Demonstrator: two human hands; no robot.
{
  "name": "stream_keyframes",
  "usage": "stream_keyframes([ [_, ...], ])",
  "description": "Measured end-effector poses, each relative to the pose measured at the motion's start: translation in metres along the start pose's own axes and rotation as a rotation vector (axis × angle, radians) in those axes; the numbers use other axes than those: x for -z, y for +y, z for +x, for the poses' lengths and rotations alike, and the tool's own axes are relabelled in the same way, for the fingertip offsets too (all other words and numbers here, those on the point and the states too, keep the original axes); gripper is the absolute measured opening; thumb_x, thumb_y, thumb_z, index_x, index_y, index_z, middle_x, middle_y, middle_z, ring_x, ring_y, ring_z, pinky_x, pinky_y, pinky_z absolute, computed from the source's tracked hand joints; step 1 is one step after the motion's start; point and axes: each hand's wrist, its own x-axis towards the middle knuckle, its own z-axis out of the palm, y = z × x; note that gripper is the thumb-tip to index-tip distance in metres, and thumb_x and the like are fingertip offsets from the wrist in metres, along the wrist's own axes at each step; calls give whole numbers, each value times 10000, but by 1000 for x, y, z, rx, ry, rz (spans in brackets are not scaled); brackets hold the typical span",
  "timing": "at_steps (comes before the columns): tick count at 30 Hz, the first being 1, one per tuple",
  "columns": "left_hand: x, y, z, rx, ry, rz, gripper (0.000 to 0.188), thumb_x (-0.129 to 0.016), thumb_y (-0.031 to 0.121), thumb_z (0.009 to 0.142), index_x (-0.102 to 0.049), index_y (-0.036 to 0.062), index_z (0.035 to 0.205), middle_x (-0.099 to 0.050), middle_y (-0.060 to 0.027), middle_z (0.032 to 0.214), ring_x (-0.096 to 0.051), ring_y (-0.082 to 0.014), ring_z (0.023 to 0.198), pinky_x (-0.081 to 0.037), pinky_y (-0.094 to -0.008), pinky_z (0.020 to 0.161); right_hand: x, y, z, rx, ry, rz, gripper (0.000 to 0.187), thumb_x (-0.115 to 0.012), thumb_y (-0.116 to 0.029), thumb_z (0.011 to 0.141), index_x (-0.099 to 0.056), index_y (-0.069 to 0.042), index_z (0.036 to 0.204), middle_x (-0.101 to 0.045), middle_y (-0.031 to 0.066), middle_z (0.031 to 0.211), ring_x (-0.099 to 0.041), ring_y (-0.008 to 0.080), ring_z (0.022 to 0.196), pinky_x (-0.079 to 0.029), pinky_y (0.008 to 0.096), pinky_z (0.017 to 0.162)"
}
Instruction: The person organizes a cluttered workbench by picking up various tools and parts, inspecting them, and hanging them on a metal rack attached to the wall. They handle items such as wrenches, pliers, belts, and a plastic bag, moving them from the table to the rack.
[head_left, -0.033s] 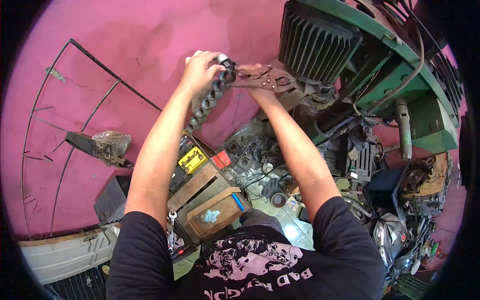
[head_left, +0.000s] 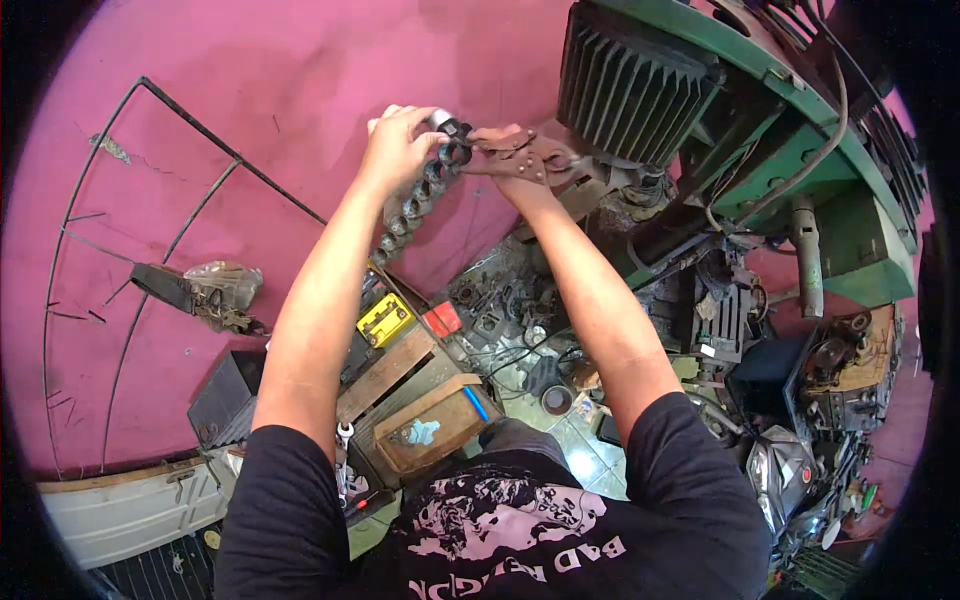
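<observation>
High up before the pink wall, my left hand (head_left: 402, 145) is closed around a short cylindrical piece, silvery at its end (head_left: 438, 118) and dark further along. Just below it hangs a dark, knobbly row of ring-like metal pieces (head_left: 410, 212); I cannot tell whether the two are joined. My right hand (head_left: 523, 190) grips a rust-brown tool of riveted plates, which looks like locking pliers (head_left: 530, 170). The tool's left end meets the dark part beside my left fingers. Most of my right fingers are hidden behind it.
A green machine with a finned motor (head_left: 640, 90) looms close on the right. Below my arms stand a yellow-topped battery (head_left: 385, 320) and a wooden box (head_left: 425, 430). A thin metal frame (head_left: 190, 225) leans at the left. Scattered parts (head_left: 500, 310) cover the floor.
My left hand has shifted very slightly down and left. The rust-brown tool has turned a little, and its right end is blurred.
</observation>
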Motion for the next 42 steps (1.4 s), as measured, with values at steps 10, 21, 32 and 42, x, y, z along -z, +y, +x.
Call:
stream_keyframes([
  [10, -36, 14, -35, 340, 394, -133, 344, -840, 236, 811, -762, 33, 1078, -762, -150, 920, -730, -227, 833, -556, -368, 782, 6, 27, 63, 267, -126, 122, 146, -669, -158, 815, -748, -139, 936, -709, 146, 868, -673, 364, 911, -508, 497, 839],
  [21, -42, 46, -41, 545, 370, -71, 263, -808, 325, 784, -775, 141, 969, -732, -82, 856, -654, -310, 972, -408, -482, 875, 22, -13, 105, 347, -519, -411, 153, -673, -84, 798, -782, -85, 906, -738, 172, 941, -696, 369, 1005, -541, 487, 897],
  [32, -50, 64, -32, 565, 442, 14, 309, -786, 345, 813, -776, 152, 1054, -755, -84, 914, -668, -305, 986, -402, -479, 921, 46, -40, 55, 10, -492, -291, 611, -780, -260, 767, -526, -89, 1296, -683, 163, 1169, -583, 398, 1181, -402, 533, 978],
  [42, -54, 52, -30, 557, 340, 9, 319, -759, 379, 833, -786, 147, 1050, -778, -99, 923, -725, -307, 932, -434, -490, 921, 25, -37, 7, -31, -5, -145, 304, -716, -231, 805, -722, -101, 1079, -719, 112, 1065, -608, 355, 1081, -453, 526, 925],
])
